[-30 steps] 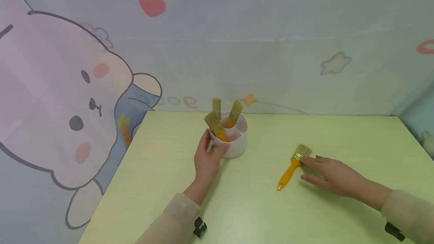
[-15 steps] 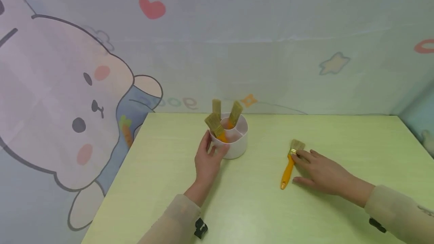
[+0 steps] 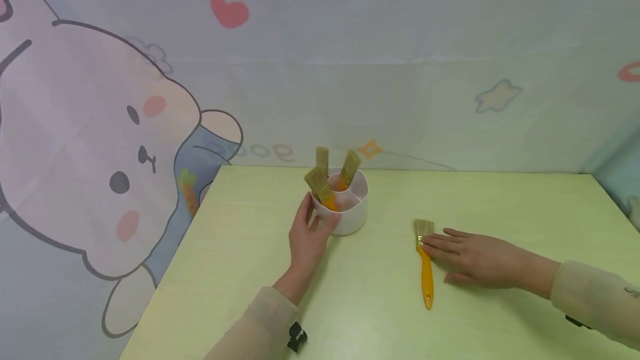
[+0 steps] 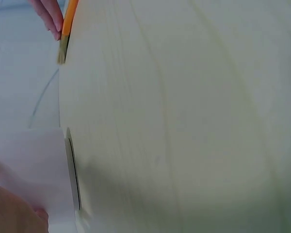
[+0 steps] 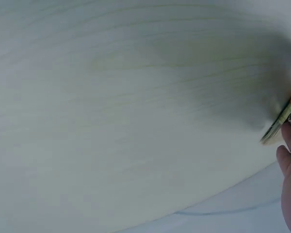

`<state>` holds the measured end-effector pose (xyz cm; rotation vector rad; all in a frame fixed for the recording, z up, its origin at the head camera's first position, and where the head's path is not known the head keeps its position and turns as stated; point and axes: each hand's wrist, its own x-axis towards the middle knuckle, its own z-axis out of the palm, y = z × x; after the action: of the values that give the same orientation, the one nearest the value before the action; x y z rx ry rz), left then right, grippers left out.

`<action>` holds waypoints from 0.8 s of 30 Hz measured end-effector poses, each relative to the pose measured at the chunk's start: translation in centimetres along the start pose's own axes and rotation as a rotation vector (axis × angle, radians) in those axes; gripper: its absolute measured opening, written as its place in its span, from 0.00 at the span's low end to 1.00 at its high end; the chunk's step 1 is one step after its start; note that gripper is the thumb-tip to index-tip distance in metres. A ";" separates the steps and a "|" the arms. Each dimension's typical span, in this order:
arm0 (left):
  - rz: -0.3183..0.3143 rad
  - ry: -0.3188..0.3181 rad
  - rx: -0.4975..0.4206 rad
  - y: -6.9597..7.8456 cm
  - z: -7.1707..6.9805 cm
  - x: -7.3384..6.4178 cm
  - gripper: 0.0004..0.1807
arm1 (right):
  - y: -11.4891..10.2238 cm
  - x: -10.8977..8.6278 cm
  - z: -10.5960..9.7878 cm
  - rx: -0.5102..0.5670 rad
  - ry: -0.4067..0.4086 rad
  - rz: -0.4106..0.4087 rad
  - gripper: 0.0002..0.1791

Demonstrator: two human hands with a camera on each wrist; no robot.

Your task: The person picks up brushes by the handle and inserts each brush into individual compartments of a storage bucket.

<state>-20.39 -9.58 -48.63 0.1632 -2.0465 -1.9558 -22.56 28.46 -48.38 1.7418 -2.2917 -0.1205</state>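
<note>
My left hand (image 3: 308,244) grips the near left side of a white round holder (image 3: 354,220) with inner dividers, thumb on the front wall. Three paintbrushes stand in it bristles up: a wide one (image 3: 319,183) leaning left at the front, one (image 3: 322,160) at the back and another (image 3: 350,166) in the middle ring. On the table to the right lies a paintbrush (image 3: 426,279) with a yellow-orange handle, bristles pointing away. The straight fingers of my right hand (image 3: 475,260) touch it near the metal band. In the left wrist view the holder (image 4: 31,165) is partly cut off.
The pale green table (image 3: 380,304) ends at a wall cloth (image 3: 350,99) printed with a cartoon rabbit, a heart and a star. Beige sleeves with dark straps cover both forearms.
The loose paintbrush has slid left and turned on the table, its handle swinging toward me, with my right fingers at it. My left hand and the holder have stayed in place.
</note>
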 end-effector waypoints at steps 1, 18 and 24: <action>0.001 0.001 0.003 0.0 0.0 0.0 0.45 | 0.1 0.2 0.0 -0.011 0.012 -0.041 0.34; 0.002 -0.018 0.025 0.3 0.3 0.0 0.45 | 0.8 0.3 -1.1 0.101 -0.046 0.291 0.38; 0.011 -0.002 0.024 0.5 0.4 0.0 0.45 | -2.5 2.6 -1.8 0.240 -0.175 0.595 0.46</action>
<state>-20.44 -9.17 -48.19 0.1548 -2.0685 -1.9260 -20.39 25.46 -46.85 1.0950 -2.9492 0.1264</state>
